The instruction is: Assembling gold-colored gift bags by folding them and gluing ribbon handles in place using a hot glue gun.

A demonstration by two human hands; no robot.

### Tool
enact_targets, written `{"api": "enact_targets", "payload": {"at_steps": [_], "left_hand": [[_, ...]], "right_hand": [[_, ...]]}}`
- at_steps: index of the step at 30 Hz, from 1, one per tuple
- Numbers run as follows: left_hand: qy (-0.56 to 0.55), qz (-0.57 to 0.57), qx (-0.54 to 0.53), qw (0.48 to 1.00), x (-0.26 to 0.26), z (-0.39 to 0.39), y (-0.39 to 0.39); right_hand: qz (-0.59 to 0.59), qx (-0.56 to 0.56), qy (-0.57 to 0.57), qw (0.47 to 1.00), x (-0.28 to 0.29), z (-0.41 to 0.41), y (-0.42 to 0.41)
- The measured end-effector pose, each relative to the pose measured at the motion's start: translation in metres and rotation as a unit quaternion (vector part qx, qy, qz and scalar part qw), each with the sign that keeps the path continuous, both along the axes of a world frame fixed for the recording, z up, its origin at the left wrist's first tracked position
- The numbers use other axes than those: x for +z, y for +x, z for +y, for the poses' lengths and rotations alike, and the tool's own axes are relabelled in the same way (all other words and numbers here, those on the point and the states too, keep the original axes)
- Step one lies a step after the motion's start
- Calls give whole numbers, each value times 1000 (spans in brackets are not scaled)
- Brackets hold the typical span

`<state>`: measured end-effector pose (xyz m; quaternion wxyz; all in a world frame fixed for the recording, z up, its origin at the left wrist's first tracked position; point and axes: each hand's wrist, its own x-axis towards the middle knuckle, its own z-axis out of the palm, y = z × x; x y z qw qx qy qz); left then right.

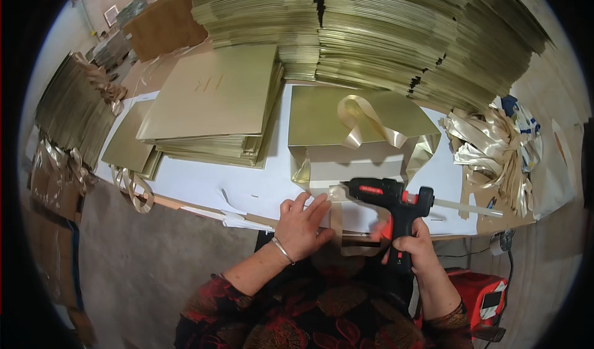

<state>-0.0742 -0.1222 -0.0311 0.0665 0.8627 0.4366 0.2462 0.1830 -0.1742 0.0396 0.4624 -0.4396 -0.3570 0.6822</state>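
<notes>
A black-and-red hot glue gun point(380, 191) lies in the grip of my right hand point(420, 247), its nozzle pointing left. A translucent glue stick point(468, 207) sticks out of its back end. Below the nozzle, the end of a cream satin ribbon point(335, 212) lies at the near edge of an opened gold paper bag point(320, 114). My left hand point(304, 223) rests palm down with spread fingers, fingertips at that edge beside the ribbon. A second ribbon loop point(355, 110) sits on the bag's gold panel. The glue gun covers part of the bag's pale inside.
Flat gold bags point(209, 93) are piled left of the opened one. High stacks of folded gold bags point(371, 29) line the back. Loose satin ribbons point(492, 154) heap at the right. A red machine or case point(478, 293) stands below the table at right.
</notes>
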Motion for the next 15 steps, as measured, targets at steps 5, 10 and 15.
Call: {"api": "enact_targets", "payload": {"at_steps": [5, 10, 15], "left_hand": [[-24, 22, -5, 999, 5, 0, 2], [-28, 15, -2, 999, 5, 0, 1], [-18, 10, 4, 1000, 3, 1, 2]], "right_hand": [[-2, -8, 5, 1000, -5, 28, -27], [-58, 7, 17, 998, -24, 51, -49], [-133, -5, 10, 991, -29, 48, -46]]}}
